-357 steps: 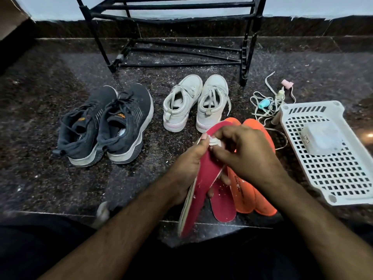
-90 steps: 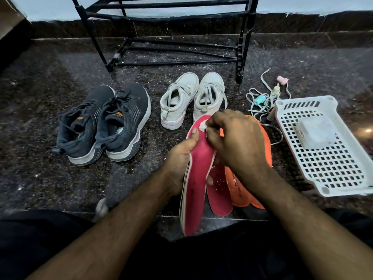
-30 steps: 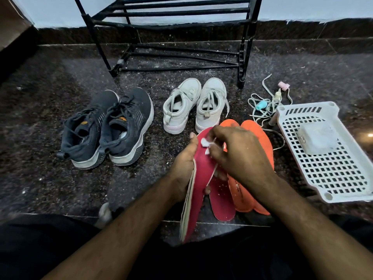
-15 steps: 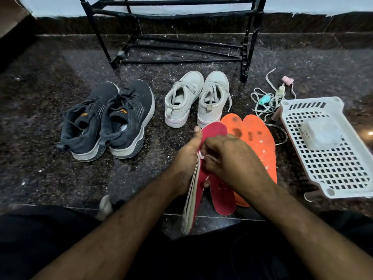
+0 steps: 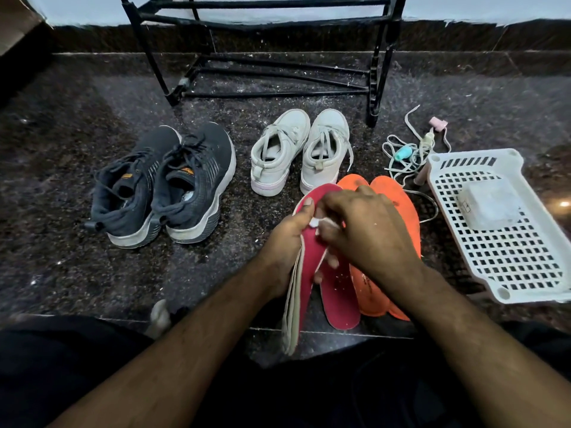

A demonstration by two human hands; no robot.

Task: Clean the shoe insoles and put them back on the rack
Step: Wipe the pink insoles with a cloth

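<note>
No text can be read. Dark print is seen on an orange insole (image 5: 367,282), but it is too small to make out. Orange marks are borne on the tongues of the dark shoes (image 5: 188,172), also illegible.

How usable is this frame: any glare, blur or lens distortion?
Head view: dim overall, floor and lap nearly black; small glare spot on the floor at the right edge; wide-angle bending tilts the shoe rack legs; right hand slightly motion-soft; shoes sharp.
</note>
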